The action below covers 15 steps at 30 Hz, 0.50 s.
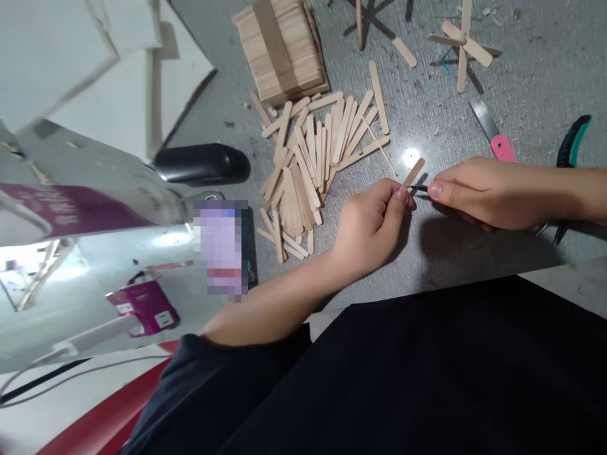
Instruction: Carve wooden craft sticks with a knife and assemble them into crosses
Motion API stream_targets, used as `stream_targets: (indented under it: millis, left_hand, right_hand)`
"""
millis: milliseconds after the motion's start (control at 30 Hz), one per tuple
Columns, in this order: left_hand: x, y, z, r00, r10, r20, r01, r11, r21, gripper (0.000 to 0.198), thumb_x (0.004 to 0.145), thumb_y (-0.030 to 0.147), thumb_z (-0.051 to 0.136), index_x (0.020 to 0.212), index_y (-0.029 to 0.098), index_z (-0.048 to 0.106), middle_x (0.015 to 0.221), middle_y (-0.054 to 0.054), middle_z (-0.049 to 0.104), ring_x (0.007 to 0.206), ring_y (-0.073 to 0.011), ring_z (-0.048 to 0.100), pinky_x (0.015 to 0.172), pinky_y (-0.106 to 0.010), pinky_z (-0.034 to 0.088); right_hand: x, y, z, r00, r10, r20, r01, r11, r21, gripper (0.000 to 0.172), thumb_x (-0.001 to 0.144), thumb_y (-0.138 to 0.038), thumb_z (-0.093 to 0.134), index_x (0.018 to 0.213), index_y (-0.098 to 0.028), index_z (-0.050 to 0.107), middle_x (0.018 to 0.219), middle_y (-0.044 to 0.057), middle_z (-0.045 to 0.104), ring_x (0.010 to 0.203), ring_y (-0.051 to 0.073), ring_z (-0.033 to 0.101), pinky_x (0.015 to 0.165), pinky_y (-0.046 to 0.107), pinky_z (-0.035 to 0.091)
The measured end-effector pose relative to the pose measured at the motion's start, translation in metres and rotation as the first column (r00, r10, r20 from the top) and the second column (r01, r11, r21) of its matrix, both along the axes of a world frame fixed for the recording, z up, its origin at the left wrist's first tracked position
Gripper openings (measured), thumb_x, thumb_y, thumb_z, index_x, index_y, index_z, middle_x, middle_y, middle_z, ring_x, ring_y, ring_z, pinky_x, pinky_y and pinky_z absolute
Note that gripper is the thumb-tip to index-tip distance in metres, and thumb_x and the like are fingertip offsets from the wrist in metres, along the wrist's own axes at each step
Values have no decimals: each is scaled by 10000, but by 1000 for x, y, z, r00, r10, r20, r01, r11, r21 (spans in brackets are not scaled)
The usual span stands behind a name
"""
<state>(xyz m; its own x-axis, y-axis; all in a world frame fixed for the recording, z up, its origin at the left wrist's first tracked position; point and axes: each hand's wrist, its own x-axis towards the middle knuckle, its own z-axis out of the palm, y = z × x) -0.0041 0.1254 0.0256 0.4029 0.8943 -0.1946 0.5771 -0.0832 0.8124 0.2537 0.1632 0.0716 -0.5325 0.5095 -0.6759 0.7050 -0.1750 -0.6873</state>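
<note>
Between thumb and fingers, my left hand (367, 224) pinches a wooden craft stick (416, 171), whose free end points up and to the right. My right hand (484, 193) is closed on a thin dark pointed tool (419, 188); most of it is hidden in the fist, so its kind is unclear. The tool's tip meets the stick close to my left thumb. Left of my hands lies a loose heap of craft sticks (310, 158). Just above my right hand is a pink-handled blade (502, 148), partly covered by the hand.
A banded bundle of craft sticks (303, 47) sits at the top. Joined sticks form a star shape (462, 43) at upper right. A teal-and-black handle (573, 139) shows by my right wrist. Left are a phone (222, 246), a black rounded object (203, 164) and a purple plug adapter (147, 306).
</note>
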Motion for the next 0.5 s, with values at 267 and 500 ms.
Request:
stream_targets:
  millis: [267, 500]
  left_hand:
    - [0, -1, -1, 1000, -3, 6, 3, 1000, 8, 369, 1256, 451, 522, 1038, 264, 753, 927, -49, 850, 830, -226, 787, 792, -405, 596]
    - [3, -10, -5, 979, -13, -202, 43, 988, 147, 462, 1265, 535, 441, 1037, 252, 726, 790, -60, 765, 675, -223, 653, 669, -398, 413]
  right_hand:
    - [-3, 1, 0, 998, 1, 68, -3, 999, 43, 756, 1176, -888, 435, 737, -276, 512, 647, 30, 602, 593, 214, 556, 650, 383, 397]
    - [-14, -2, 9, 985, 30, 171, -44, 996, 79, 655, 1243, -701, 430, 762, -267, 527, 672, 37, 612, 637, 224, 581, 689, 395, 406]
